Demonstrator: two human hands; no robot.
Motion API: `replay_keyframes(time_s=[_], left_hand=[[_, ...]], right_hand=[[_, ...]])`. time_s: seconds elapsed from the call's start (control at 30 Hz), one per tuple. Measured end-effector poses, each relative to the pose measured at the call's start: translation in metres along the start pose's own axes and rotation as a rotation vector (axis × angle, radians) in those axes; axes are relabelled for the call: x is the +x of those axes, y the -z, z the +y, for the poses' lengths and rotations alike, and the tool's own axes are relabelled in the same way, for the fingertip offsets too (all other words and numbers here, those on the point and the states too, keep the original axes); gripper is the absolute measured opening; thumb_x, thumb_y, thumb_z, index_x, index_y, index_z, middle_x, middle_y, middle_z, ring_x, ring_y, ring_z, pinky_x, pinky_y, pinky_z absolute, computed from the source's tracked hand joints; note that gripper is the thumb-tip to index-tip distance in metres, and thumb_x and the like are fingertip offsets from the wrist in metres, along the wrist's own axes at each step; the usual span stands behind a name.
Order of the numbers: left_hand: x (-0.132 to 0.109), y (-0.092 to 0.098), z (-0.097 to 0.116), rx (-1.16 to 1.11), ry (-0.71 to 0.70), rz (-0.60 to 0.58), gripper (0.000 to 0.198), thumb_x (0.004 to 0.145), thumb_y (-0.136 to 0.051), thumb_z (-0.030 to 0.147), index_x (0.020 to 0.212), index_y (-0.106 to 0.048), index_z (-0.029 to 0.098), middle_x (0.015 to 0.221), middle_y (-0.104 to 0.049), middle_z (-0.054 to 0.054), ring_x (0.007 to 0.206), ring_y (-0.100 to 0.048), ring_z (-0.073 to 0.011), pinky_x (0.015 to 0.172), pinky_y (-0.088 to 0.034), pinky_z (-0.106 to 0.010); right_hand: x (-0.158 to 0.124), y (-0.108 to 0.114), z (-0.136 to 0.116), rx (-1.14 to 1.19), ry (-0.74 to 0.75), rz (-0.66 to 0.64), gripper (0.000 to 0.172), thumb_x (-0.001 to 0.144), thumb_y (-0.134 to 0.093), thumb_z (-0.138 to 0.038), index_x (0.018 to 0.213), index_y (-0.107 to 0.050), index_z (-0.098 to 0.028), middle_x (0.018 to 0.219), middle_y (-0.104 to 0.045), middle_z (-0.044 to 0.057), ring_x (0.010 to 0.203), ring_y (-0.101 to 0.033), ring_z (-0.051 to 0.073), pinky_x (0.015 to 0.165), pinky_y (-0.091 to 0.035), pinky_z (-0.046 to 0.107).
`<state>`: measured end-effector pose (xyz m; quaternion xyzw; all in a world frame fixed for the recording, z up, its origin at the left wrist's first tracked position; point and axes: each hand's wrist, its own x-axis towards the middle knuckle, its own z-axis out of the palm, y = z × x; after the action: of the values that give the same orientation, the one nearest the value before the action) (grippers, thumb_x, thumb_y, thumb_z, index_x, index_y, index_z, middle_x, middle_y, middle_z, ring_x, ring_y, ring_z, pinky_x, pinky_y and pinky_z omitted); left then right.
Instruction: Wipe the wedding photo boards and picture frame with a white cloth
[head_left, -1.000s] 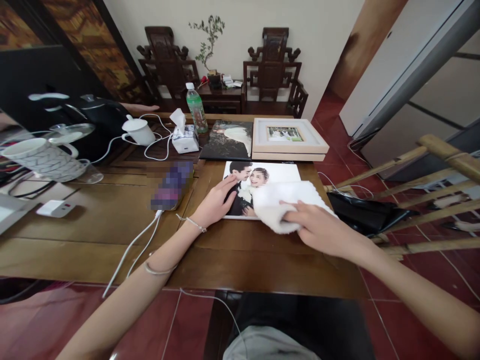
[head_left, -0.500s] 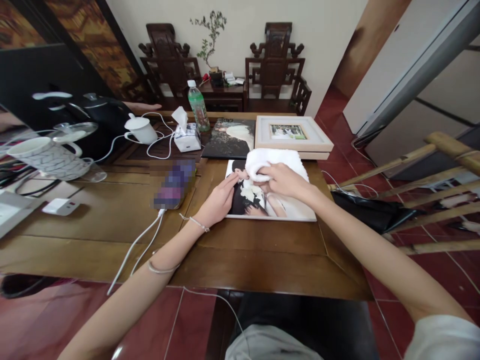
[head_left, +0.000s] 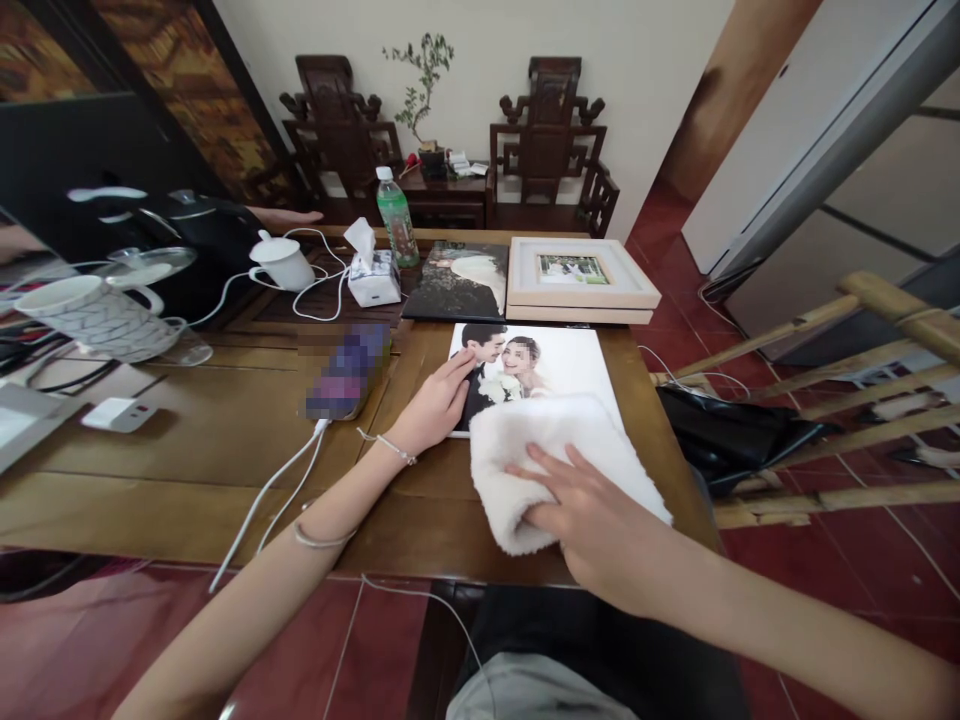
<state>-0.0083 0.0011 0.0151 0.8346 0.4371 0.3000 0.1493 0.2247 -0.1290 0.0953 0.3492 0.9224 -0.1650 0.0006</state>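
A white-edged photo panel (head_left: 574, 365) with a wedding couple on it lies flat on the wooden table. My left hand (head_left: 436, 402) rests on its left edge, fingers stretched out flat and holding nothing. In my right hand (head_left: 589, 505) is a fluffy white towel (head_left: 502, 475), folded over, with the thumb tucked under a fold and the fingers on top. The towel covers the panel's lower right part and hangs past its near edge over the table.
Behind the panel lie a dark photo panel (head_left: 450, 285) and stacked pale wooden picture frames (head_left: 637, 290). A green-labelled bottle (head_left: 396, 220), tissue box (head_left: 375, 278), lidded cup (head_left: 283, 262), and plugged-in phone (head_left: 349, 372) stand leftward. A bamboo chair (head_left: 892, 320) is at right.
My right hand has drawn the towel from the panel's top towards me, past its near edge, uncovering the couple's faces. My left hand has stayed on the left edge.
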Motion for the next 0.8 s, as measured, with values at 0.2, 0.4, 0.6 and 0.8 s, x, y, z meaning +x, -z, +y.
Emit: replay_keyframes(time_s=[0.2,0.4,0.6,0.8], left_hand=[[0.001,0.001,0.002,0.013,-0.001,-0.012,0.044,0.096,-0.033,0.022,0.135,-0.050,0.011,0.147,-0.045,-0.015,0.139,-0.038,-0.0240,0.118,-0.029,-0.047],[0.001,-0.002,-0.005,-0.002,-0.026,0.013,0.044,0.095,-0.036,0.023,0.135,-0.051,0.011,0.145,-0.047,-0.016,0.138,-0.040,-0.0258,0.117,-0.031,-0.049],[0.001,-0.001,0.001,-0.032,-0.042,0.080,0.046,0.098,-0.034,0.027,0.141,-0.044,0.013,0.147,-0.045,-0.014,0.138,-0.040,-0.0232,0.117,-0.031,-0.046],[0.000,0.010,0.010,-0.121,-0.021,0.263,0.052,0.102,-0.026,0.042,0.147,-0.035,0.017,0.154,-0.035,-0.012,0.142,-0.032,-0.0230,0.119,-0.024,-0.044]], right_hand=[[0.007,0.023,0.010,0.133,-0.034,0.008,0.059,0.067,-0.040,0.003,0.112,-0.068,-0.022,0.124,-0.066,0.009,0.119,-0.058,0.026,0.098,-0.046,0.042],[0.045,0.040,0.057,0.028,-0.202,0.125,0.055,0.073,-0.043,-0.004,0.118,-0.066,-0.028,0.102,-0.071,0.006,0.092,-0.064,0.024,0.078,-0.048,0.032],[0.099,0.032,0.093,-0.120,-0.222,0.208,0.058,0.076,-0.041,0.000,0.128,-0.058,-0.022,0.119,-0.065,0.014,0.114,-0.056,0.033,0.093,-0.044,0.050],[0.115,0.002,0.061,-0.202,-0.070,0.150,0.051,0.078,-0.051,-0.003,0.125,-0.061,-0.020,0.155,-0.034,0.012,0.144,-0.017,0.043,0.105,-0.016,0.076]])
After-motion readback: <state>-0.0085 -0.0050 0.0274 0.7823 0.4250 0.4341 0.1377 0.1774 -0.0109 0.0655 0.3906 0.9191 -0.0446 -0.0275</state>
